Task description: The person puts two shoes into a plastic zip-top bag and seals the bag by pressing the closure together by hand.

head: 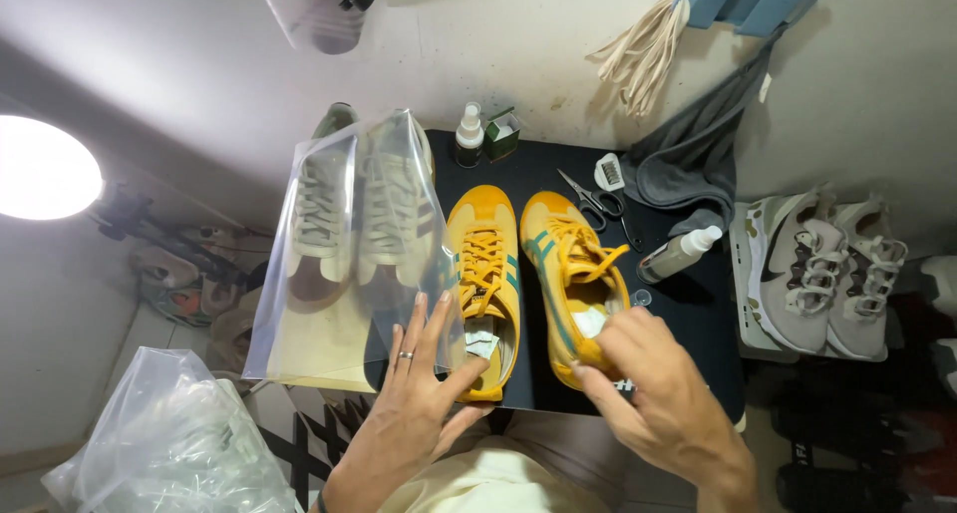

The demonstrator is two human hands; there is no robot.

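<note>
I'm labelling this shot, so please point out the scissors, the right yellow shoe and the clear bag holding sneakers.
scissors (595,200): head view, on the handles.
right yellow shoe (560,236): head view, on the toe.
clear bag (344,274): head view, on its front face.

scissors (595,200), spray bottle (469,134); grey towel (698,154), camouflage sneakers (822,269)

Small shoe-cleaning workshop. Black work mat (688,314) with spray bottles (469,134), scissors (596,200), brush (610,172), grey cloth (698,144). Bagged sneakers (359,214), more pairs (827,269) waiting alongside. Round work lamp (45,167) at left.
</note>
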